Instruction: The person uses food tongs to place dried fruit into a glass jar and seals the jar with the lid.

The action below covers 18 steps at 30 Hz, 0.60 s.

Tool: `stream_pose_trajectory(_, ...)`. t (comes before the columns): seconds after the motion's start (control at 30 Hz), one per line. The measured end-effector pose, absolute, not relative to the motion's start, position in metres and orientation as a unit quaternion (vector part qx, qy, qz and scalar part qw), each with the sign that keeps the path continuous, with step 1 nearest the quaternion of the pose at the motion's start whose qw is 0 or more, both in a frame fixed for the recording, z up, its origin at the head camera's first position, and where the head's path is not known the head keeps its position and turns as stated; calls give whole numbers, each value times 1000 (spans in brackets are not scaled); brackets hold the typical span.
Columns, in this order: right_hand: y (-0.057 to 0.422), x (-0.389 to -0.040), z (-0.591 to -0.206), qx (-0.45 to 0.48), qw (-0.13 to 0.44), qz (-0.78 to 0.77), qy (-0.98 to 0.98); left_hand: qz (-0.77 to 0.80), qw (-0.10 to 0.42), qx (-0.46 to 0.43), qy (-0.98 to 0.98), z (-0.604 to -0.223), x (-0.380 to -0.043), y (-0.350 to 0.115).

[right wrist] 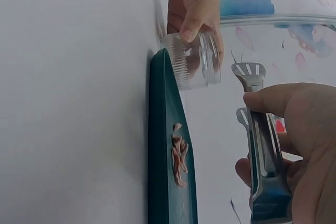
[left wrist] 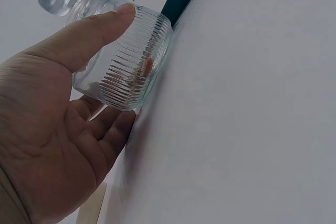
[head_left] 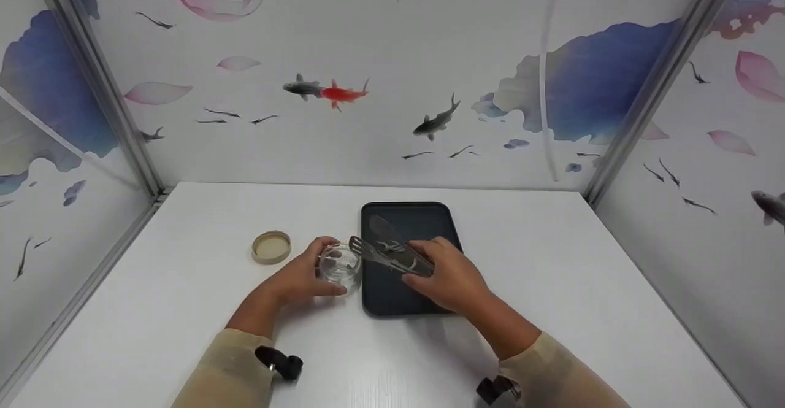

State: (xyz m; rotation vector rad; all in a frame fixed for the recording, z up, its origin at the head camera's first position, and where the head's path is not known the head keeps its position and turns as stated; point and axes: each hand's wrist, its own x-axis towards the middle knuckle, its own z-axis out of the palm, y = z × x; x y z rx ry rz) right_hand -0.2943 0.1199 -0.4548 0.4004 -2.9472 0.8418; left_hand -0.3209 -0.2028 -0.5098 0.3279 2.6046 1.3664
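My left hand (head_left: 299, 278) holds a clear ribbed glass jar (head_left: 341, 262), thumb on one side and fingers on the other, just left of the dark green tray (head_left: 380, 300). Inside the jar, low down, a small reddish piece (left wrist: 147, 66) shows through the glass in the left wrist view. My right hand (head_left: 455, 276) grips metal tongs (right wrist: 266, 156) above the tray; their slotted tips are spread apart with nothing between them, and reach toward the jar's mouth. In the right wrist view, thin pinkish-brown strips (right wrist: 179, 160) lie in a small heap on the tray.
A round tan jar lid (head_left: 271, 248) lies on the white table (head_left: 214, 224), left of the jar and behind my left hand. White panels printed with fish and petals (head_left: 368, 40) enclose the table at the back and both sides, framed by metal posts (head_left: 659, 83).
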Motion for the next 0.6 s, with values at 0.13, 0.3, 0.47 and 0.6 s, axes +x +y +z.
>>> stream_pose_trajectory(0.13, 132, -297, -457, 109, 21, 259, -959, 469, 95, 113, 871, -510, -322, -204)
stream_pose_trajectory(0.3, 147, -301, -462, 94, 11, 251, -963, 463, 95, 118, 873, -511, -322, -205)
stream_pose_trajectory(0.47, 163, -303, -470, 84, 5, 250, -965, 455, 92, 118, 878, -511, -323, -204)
stream_pose_trajectory(0.6, 175, -306, -476, 82, -2, 246, -966, 451, 90, 117, 880, -511, -322, -203)
